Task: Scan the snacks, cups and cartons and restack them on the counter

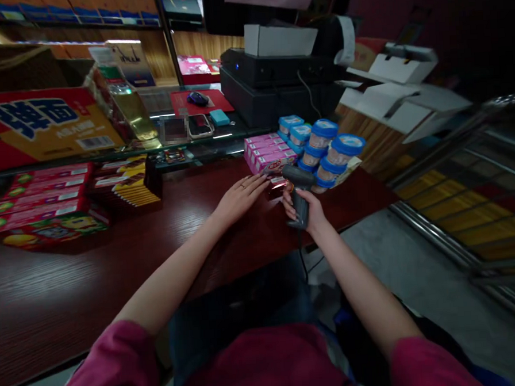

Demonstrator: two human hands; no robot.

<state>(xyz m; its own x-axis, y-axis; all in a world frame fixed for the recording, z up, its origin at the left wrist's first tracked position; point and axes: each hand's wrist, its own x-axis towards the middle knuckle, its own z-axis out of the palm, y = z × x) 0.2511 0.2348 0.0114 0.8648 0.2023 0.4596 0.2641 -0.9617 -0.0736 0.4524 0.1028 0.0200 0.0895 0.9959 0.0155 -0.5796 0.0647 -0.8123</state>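
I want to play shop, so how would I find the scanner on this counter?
Look at the dark wooden counter and go to its right end, where pink boxes and blue-lidded cups are stacked. Right in front of them, the right hand grips the scanner. It is the only grey, gun-shaped thing there, while its neighbours are bright packages.

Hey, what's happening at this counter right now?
A person is at a dark wooden counter. Their right hand grips a handheld scanner, whose head points toward a stack of pink boxes. Their left hand lies flat and open on the counter, fingertips close to those boxes. Blue-lidded tubs are stacked just beside them.
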